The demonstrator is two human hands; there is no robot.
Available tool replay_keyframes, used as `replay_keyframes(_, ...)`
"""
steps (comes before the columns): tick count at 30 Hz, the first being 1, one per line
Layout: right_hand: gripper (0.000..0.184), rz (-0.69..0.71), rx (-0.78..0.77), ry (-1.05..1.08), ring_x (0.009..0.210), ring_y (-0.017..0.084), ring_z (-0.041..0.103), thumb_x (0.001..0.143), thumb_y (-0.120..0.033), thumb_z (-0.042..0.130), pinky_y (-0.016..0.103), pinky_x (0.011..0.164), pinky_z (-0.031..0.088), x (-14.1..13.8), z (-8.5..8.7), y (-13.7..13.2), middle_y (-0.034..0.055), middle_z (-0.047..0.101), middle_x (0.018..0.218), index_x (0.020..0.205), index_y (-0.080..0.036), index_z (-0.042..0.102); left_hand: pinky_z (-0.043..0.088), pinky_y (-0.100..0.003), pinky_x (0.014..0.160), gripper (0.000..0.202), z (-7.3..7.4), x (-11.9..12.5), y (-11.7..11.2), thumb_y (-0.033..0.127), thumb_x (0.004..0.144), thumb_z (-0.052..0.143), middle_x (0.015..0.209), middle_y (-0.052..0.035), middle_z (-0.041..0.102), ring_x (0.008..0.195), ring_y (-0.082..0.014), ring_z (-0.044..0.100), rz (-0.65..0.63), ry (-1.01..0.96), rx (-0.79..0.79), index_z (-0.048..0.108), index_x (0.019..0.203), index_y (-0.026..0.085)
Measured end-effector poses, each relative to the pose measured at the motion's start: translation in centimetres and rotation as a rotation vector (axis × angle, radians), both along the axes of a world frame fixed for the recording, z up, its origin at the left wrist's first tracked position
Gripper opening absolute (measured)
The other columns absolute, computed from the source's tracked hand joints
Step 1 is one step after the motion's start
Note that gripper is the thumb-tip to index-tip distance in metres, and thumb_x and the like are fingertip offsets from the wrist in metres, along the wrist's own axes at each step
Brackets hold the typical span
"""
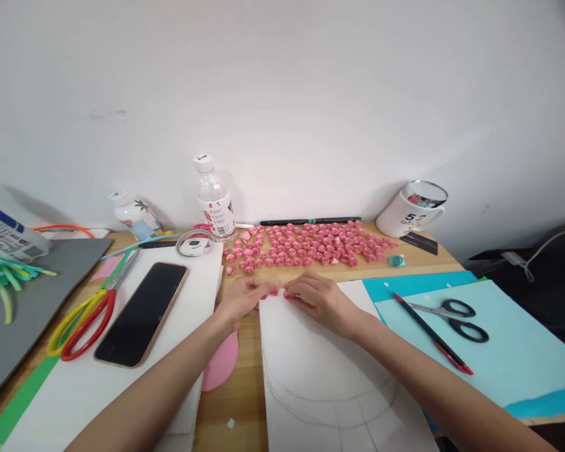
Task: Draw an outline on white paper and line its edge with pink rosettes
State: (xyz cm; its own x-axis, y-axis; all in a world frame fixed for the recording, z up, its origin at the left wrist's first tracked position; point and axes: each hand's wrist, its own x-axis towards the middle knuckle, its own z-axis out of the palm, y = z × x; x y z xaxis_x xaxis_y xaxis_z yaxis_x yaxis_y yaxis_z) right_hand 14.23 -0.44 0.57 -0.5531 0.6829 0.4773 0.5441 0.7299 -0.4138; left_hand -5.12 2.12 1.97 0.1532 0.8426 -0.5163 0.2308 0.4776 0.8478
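Note:
A white drawing sheet [311, 358] with pencilled curves lies before me. My left hand [241, 299] is at its far left corner, thumb and fingers pinched at a small pink paper coil [274, 290]. From the right, my right hand [324, 301] rests over the sheet's far edge, its bent fingertips closed around another pink coil, partly hidden. The two hands are a small gap apart. Just beyond them, many rolled pink paper coils [306, 246] are spread over the wooden table [230, 402]. A pink paper piece [222, 364] lies beneath my left forearm.
On the left are a black phone [142, 314], red-and-yellow scissors [87, 320], a roll of clear tape [194, 243] and a plastic bottle [215, 201]. To the right sit a white mug [407, 213], black-handled scissors [461, 320], a pen [430, 329] and light blue paper [513, 351].

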Motion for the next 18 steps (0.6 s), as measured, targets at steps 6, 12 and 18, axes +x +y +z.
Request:
replay_keyframes(6, 0.009, -0.115, -0.176, 0.294, 0.081, 0.018, 0.065, 0.086, -0.020, 0.057, 0.033, 0.071, 0.055, 0.2, -0.1, -0.6, 0.0068, 0.071, 0.089, 0.089, -0.019, 0.064, 0.036, -0.021, 0.046, 0.034, -0.3, -0.2, 0.1, 0.046, 0.058, 0.073, 0.065, -0.0012, 0.062, 0.053, -0.0095, 0.052, -0.015, -0.005, -0.009, 0.066, 0.065, 0.014)
replay_keyframes(12, 0.020, -0.152, -0.764, 0.516, 0.076, 0.019, 0.067, 0.074, -0.031, 0.068, 0.034, 0.073, 0.056, -1.0, 0.3, 0.3, 0.0068, 0.071, 0.083, 0.086, -0.014, 0.067, 0.039, -0.021, 0.047, 0.038, -0.2, -0.1, -0.1, 0.048, 0.054, 0.076, 0.058, -0.0001, 0.060, 0.052, -0.0106, 0.055, 0.020, -0.043, -0.029, 0.061, 0.063, 0.014)
replay_keyframes(18, 0.012, -0.170, -0.689, 0.433, 0.075, 0.017, 0.066, 0.076, -0.023, 0.063, 0.033, 0.072, 0.056, -1.2, 0.5, 0.6, 0.0059, 0.070, 0.083, 0.083, -0.015, 0.067, 0.039, -0.021, 0.046, 0.040, -0.3, -0.1, -0.1, 0.050, 0.055, 0.075, 0.058, 0.0004, 0.060, 0.051, -0.0108, 0.056, 0.013, -0.039, -0.019, 0.058, 0.063, 0.015)
